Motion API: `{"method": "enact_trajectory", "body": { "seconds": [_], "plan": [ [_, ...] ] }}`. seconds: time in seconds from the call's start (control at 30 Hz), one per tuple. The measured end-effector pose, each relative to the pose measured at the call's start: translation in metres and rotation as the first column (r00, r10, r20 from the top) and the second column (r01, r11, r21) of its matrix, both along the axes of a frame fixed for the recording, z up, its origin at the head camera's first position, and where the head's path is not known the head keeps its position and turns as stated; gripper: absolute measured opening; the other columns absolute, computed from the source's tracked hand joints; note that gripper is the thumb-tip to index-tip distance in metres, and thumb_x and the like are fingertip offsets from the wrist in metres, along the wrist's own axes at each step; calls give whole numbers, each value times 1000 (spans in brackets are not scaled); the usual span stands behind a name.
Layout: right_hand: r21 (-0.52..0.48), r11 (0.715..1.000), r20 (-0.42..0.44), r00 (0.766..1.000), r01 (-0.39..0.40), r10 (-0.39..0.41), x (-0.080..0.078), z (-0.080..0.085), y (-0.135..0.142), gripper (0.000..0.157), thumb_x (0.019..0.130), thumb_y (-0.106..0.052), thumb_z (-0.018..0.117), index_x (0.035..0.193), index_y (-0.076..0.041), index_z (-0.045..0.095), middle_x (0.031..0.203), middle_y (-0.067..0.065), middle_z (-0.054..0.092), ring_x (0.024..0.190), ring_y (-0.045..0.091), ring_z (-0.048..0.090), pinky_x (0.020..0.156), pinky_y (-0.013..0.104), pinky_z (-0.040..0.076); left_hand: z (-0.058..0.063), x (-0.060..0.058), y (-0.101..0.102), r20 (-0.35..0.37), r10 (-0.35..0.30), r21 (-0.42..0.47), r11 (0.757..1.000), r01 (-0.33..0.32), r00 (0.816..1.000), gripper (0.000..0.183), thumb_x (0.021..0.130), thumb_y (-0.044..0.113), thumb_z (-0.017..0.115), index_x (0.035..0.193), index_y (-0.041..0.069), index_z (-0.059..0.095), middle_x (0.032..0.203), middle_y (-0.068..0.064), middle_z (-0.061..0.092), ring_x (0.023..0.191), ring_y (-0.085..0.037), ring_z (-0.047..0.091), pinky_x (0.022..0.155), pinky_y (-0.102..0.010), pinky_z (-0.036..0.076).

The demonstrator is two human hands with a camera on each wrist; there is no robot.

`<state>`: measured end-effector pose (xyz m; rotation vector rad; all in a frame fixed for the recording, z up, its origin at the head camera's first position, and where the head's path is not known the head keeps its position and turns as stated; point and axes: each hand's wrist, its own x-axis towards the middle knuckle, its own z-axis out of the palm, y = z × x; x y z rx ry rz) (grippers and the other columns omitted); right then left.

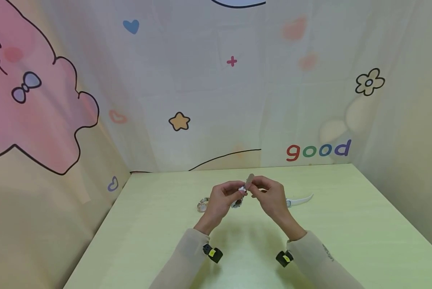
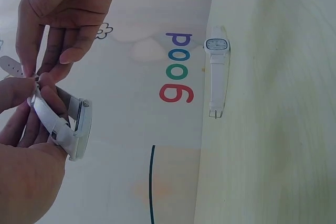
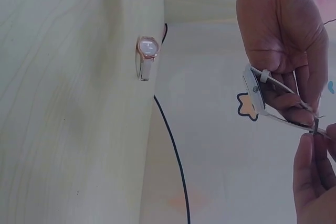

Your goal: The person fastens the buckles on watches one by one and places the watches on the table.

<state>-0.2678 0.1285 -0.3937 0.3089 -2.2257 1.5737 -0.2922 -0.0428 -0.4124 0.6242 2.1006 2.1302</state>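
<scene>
A white-strapped wristwatch (image 2: 81, 129) is held up above the table between both hands, its strap bent into a loop. My left hand (image 1: 217, 202) grips the strap near its buckle, as the right wrist view also shows. With thumb and fingers, my right hand (image 1: 273, 199) pinches the holed strap end (image 2: 11, 66), which passes through the buckle. The fingertips of both hands meet there and partly hide the buckle. In the right wrist view the watch case (image 3: 254, 88) hangs below the left palm, seen nearly edge-on.
Behind the right hand, a white watch (image 2: 217, 80) with a dark-rimmed face lies stretched out on the table (image 1: 147, 241). Left of the left hand is a watch with a rose-gold rim (image 3: 148, 48), its strap looped. A printed curtain (image 1: 201, 80) stands along the table's back edge.
</scene>
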Motion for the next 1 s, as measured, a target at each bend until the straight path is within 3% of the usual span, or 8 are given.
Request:
{"method": "enact_trajectory", "body": {
  "seconds": [0.13,0.27,0.57,1.0],
  "plan": [
    [-4,1000,19,1000,-8,8,11,13,-5,16,93,-9,67,104,2,71,100,19,72,88,23,67,69,19,57,0,1,1,-11,14,8,1000,-14,1000,23,93,18,68,116,11,70,113,-21,70,98,-22,70,84,-28,56],
    [-11,1000,24,999,-29,30,21,24,-8,15,93,-3,65,105,6,69,101,22,70,89,28,68,71,22,58,1,1,1,-11,39,14,999,-39,999,21,94,15,65,113,10,70,104,-11,72,94,-22,68,81,-27,55],
    [-76,994,18,997,-78,80,4,2,-2,18,94,-9,65,108,1,67,102,20,69,89,23,69,68,20,58,2,2,3,-4,58,49,997,-58,998,20,96,19,65,111,5,67,97,-5,70,85,-13,66,80,-26,53],
    [-109,986,-12,992,-126,125,3,-3,-1,14,94,-12,66,103,-2,66,100,19,66,85,11,67,66,26,60,3,4,3,-31,93,12,996,-93,995,18,94,16,67,107,5,68,94,-7,70,83,-12,65,76,-24,52]
  ]
}}
